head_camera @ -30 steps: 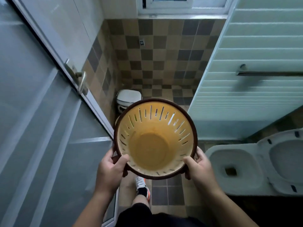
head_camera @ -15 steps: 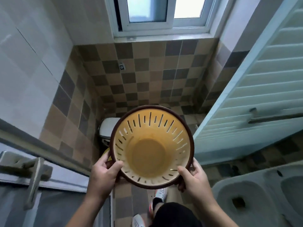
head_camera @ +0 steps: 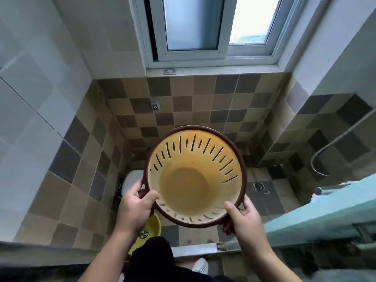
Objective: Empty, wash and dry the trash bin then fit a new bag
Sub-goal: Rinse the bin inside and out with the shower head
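From the head camera, the trash bin point(head_camera: 195, 178) was held out in front of the person at about waist height, its mouth turned up toward the lens so the whole inside showed. It was a yellow, slotted plastic bin with a dark brown rim, and nothing lay in it: no bag, no rubbish, only a slightly darker, perhaps stained, floor. The left hand point(head_camera: 135, 208) was closed on the rim at the near left, thumb hooked over the inside edge and fingers under it. The right hand point(head_camera: 243, 217) gripped the near right of the rim the same way, thumb on the inner wall. Both hands were therefore full, holding the bin between them.

The person stood at the threshold of a small tiled washroom, one shoe point(head_camera: 200, 265) just short of the metal door sill point(head_camera: 195, 250). Below the bin sat a yellow basin point(head_camera: 151, 226) on the floor, and beyond it a white object that I could not identify. A floor drain point(head_camera: 259, 186) lay to the right, and a shower hose point(head_camera: 333, 145) curved along the right wall.

By my reading, emptying was done and washing was the step at hand. The next move would call for stepping in, lowering the bin near the drain, and freeing one hand to reach the water. The slots in the wall mean water will run out sideways, so it should be rinsed low over the floor.
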